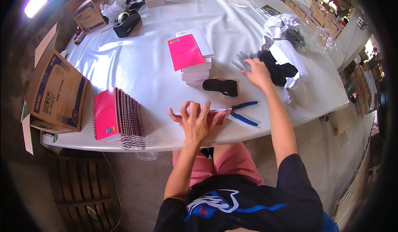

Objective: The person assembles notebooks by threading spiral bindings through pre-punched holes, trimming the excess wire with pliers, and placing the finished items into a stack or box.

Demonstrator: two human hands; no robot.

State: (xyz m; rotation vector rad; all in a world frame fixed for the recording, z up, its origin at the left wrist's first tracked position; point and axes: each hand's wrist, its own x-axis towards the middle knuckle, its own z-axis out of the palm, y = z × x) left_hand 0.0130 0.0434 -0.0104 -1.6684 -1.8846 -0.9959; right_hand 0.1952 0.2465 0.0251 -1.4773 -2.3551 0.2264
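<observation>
Gripping a red notebook (220, 119) near the front edge of the table, the left hand (193, 119) reaches over it with its fingers spread and bent, the fingertips lying along the far side and the thumb toward the right end. The right hand (258, 73) is stretched out farther across the table, partly open, its thumb and forefinger apart beside some loose wire coils (240, 60); whether a fingertip touches one of them I cannot tell. Just right of that hand, a heap of black coils (280, 71) lies in crumpled white wrapping (286, 51). A pair of pliers (246, 119) with blue handles rests at the right end of the notebook, handles parted and pointing right. Beyond the left hand is a black pouch (220, 87), and behind that stands a pile of loose pages (196, 75) with a red cover (185, 52) on top. To the left, a stack of bound notebooks (107, 115) with coils along their edges sits near the front edge, next to an open cardboard box (58, 93). A tape dispenser (127, 24) stands toward the far left of the white-covered table (157, 107).
</observation>
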